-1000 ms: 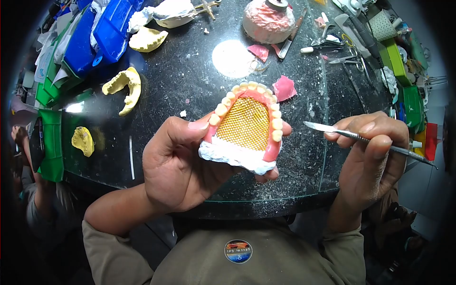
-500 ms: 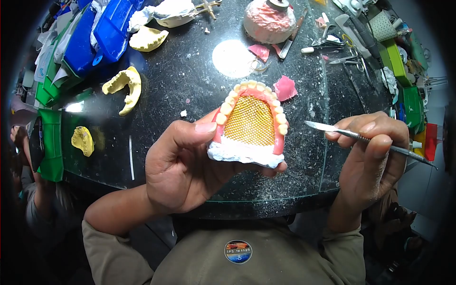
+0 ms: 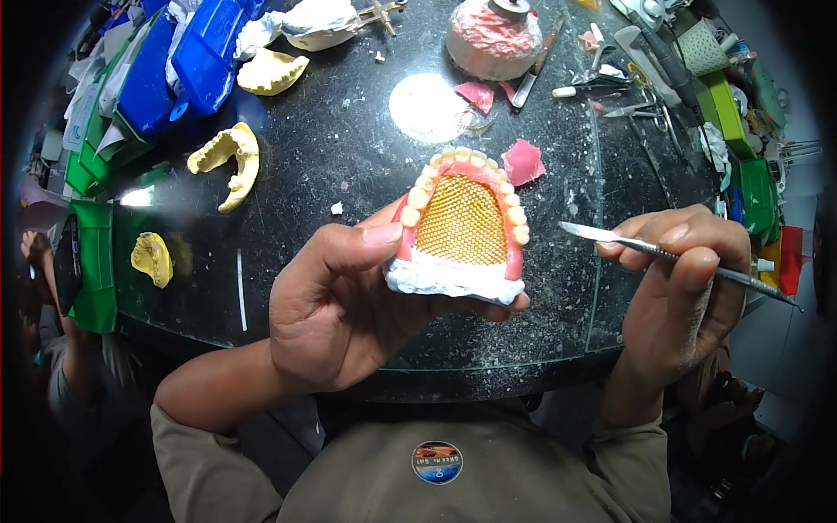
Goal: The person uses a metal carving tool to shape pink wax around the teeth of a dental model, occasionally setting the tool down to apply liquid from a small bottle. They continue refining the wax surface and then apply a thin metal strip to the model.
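An upper denture (image 3: 514,260) with a pink base, a row of cream teeth and a gold mesh (image 3: 460,222) across its palate sits on a white plaster base (image 3: 449,279). My left hand (image 3: 323,296) is closed around it, thumb at the left rim and fingers underneath. To the right, my right hand (image 3: 689,296) grips a thin metal wax carver (image 3: 649,248) like a pen. Its flat blade points left, a short gap from the denture, and the other end sticks out past the hand. Beyond the denture lies a piece of pink wax (image 3: 523,163).
Yellow plaster casts (image 3: 237,166) lie on the dark tabletop (image 3: 305,157) at left, near blue bins (image 3: 205,52) and a green bin (image 3: 91,261). A plaster piece with pink wax (image 3: 493,44) stands at the back. Several tools (image 3: 645,109) lie at right. Another person's hand (image 3: 35,248) shows far left.
My left hand and the denture have shifted very slightly to the right, with a small tilt. My right hand and the wax carver stay in the same place.
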A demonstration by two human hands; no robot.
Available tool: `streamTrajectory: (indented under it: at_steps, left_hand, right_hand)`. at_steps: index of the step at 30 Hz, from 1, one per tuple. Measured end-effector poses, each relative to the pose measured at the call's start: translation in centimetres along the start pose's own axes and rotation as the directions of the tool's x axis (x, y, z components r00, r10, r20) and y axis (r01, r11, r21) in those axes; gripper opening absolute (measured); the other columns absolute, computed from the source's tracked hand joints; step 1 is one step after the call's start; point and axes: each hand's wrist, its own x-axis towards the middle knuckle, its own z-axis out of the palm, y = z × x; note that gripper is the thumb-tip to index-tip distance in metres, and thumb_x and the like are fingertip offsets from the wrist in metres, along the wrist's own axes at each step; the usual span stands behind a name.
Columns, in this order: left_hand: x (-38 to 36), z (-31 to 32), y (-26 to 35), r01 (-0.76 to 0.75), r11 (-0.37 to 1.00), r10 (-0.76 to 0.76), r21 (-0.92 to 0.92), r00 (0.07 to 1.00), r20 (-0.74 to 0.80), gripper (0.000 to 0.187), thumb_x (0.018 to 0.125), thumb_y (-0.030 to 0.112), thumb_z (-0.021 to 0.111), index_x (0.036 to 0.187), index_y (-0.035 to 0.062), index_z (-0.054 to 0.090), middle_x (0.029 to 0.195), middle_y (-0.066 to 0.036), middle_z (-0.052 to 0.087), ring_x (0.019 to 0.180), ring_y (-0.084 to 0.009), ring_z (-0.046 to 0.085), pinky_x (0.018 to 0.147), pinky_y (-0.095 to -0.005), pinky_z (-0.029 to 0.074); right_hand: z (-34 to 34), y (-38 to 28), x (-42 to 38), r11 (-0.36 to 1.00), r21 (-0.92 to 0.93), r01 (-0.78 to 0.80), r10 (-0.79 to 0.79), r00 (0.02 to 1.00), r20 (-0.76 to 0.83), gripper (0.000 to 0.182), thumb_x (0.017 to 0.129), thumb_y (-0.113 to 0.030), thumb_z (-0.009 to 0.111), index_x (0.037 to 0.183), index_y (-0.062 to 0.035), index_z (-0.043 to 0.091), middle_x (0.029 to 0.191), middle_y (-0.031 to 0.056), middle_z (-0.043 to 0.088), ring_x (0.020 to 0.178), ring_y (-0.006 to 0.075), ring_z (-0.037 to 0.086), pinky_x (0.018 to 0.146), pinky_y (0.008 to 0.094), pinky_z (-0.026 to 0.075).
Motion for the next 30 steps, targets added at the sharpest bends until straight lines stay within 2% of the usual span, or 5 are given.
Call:
streamTrajectory:
  at_steps: [15, 30]
  left_hand:
    - [-0.06, 0.09, -0.01, -0.002, 0.998, 0.002, 0.063, 1.000, 0.015, 0.063, 0.088, 0.038, 0.033, 0.138, 0.0023, 0.019, 0.130, -0.033, 0.034, 0.100, -0.0376, 0.054, 0.087, -0.0448, 0.043]
    - [0.05, 0.32, 0.21, -0.010, 0.992, 0.005, 0.129, 0.999, 0.037, 0.064, 0.088, 0.036, 0.034, 0.137, -0.0009, 0.017, 0.129, -0.034, 0.033, 0.105, -0.0391, 0.052, 0.091, -0.0474, 0.042]
  right_hand:
    - [-0.11, -0.02, -0.11, 1.000, 0.002, -0.018, 0.018, 1.000, -0.004, 0.027, 0.094, -0.027, 0.044, 0.091, -0.0004, 0.045, 0.068, 0.0107, 0.050, 0.062, 0.0181, 0.054, 0.060, 0.0315, 0.049]
    - [-0.13, 0.06, -0.16, 1.000, -0.011, -0.028, 0.028, 1.000, -0.005, 0.027, 0.093, -0.028, 0.045, 0.091, -0.0006, 0.046, 0.068, 0.0106, 0.051, 0.063, 0.0177, 0.055, 0.061, 0.0308, 0.049]
